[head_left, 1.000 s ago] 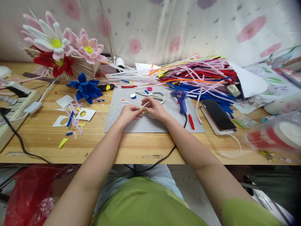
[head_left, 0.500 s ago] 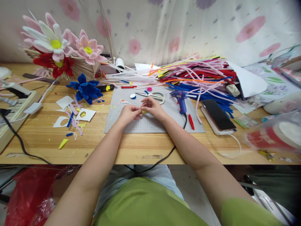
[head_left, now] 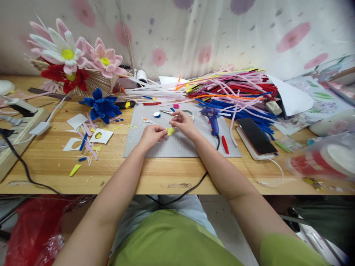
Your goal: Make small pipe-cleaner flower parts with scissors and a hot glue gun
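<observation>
My left hand (head_left: 153, 136) is closed in a pinch at the middle of the grey cutting mat (head_left: 183, 149). Between its thumb and fingertips is a small yellow fuzzy disc (head_left: 170, 130). My right hand (head_left: 183, 123) hovers just above and right of the disc, its fingers curled and slightly apart, with nothing visible in them. Behind that hand lies a pair of scissors (head_left: 189, 113), partly hidden. A small white-topped round piece (head_left: 156, 114) and thin white and orange scraps (head_left: 146, 120) lie beyond my left hand.
A purple glue gun (head_left: 213, 120) with a black cord and a red pen-like tool (head_left: 225, 144) lie right of my hands. Behind are piled pipe cleaners (head_left: 233, 87). A blue fuzzy flower (head_left: 100, 106), cut paper (head_left: 101, 136) and a phone (head_left: 256, 136) flank the mat.
My right hand has drawn away from my left fingertips, up and to the right, and its fingers have loosened. More of the yellow disc shows, still in my left hand.
</observation>
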`<state>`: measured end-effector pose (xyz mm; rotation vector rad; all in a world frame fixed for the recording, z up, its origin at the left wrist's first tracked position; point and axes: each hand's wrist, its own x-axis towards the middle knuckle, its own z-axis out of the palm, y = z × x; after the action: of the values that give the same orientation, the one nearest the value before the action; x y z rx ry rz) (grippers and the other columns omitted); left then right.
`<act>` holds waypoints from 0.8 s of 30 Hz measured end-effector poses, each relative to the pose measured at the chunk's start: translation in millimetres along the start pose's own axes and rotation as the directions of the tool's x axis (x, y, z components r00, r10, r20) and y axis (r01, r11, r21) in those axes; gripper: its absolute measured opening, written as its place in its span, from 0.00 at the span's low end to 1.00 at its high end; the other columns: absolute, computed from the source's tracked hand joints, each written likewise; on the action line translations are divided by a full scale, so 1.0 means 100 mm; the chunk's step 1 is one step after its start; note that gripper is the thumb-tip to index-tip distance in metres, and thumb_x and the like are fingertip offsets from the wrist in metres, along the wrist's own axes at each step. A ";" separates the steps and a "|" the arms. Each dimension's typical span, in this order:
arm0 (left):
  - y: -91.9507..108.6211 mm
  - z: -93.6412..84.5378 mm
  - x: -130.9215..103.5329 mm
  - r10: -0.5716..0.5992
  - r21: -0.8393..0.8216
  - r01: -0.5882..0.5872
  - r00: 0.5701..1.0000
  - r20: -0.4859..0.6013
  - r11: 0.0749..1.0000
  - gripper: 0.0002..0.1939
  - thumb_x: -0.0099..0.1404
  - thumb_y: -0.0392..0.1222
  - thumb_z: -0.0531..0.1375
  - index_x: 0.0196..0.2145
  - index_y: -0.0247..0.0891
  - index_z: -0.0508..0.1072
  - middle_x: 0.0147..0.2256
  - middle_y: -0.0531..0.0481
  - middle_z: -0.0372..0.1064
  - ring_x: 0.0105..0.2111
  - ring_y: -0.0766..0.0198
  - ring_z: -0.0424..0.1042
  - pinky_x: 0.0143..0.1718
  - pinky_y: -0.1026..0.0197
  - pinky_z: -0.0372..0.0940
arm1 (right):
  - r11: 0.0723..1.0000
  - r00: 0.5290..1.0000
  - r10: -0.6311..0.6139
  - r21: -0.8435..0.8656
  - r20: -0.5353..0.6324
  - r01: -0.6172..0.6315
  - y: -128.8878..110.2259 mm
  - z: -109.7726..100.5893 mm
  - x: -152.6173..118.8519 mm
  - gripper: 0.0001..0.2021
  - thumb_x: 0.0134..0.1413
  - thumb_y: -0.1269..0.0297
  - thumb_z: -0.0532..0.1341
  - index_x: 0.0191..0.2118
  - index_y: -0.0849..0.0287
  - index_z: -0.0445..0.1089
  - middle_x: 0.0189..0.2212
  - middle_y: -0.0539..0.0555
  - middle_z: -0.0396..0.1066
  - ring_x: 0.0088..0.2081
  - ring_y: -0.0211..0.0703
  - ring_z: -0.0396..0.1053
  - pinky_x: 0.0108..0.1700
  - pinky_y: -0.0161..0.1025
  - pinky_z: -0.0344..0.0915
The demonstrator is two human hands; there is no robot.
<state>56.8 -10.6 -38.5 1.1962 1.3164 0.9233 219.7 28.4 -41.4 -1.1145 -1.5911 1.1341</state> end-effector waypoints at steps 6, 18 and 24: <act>0.04 -0.03 0.01 0.009 -0.075 -0.016 0.995 -0.099 0.997 0.14 0.44 0.46 0.68 0.25 0.33 0.76 0.23 0.47 0.73 0.25 0.64 0.72 0.25 0.65 0.64 | 0.657 0.988 -0.127 -0.753 -0.086 0.019 -0.07 -0.39 0.25 0.10 0.48 0.71 0.56 0.39 0.61 0.68 0.38 0.59 0.70 0.42 0.47 0.66 0.45 0.45 0.62; 0.12 -0.06 -0.02 -0.065 -0.226 0.053 0.997 -0.048 0.973 0.15 0.42 0.44 0.70 0.26 0.32 0.74 0.26 0.46 0.74 0.29 0.63 0.74 0.28 0.63 0.66 | 0.346 0.987 0.130 -0.937 0.093 0.043 -0.17 -0.48 0.38 0.13 0.52 0.68 0.58 0.44 0.65 0.70 0.44 0.67 0.66 0.41 0.51 0.67 0.42 0.42 0.60; 0.10 -0.10 0.01 -0.023 -0.287 0.004 0.998 -0.062 0.958 0.16 0.43 0.45 0.69 0.27 0.31 0.74 0.31 0.44 0.75 0.31 0.63 0.74 0.29 0.64 0.67 | 0.711 0.977 0.197 -0.698 0.079 -0.087 -0.40 -0.61 0.04 0.12 0.46 0.60 0.61 0.36 0.60 0.68 0.32 0.54 0.71 0.31 0.40 0.66 0.34 0.36 0.59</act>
<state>48.0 -6.9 -28.1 0.9384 1.1918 1.1095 270.0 36.6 10.5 -1.6908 -2.1706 0.7136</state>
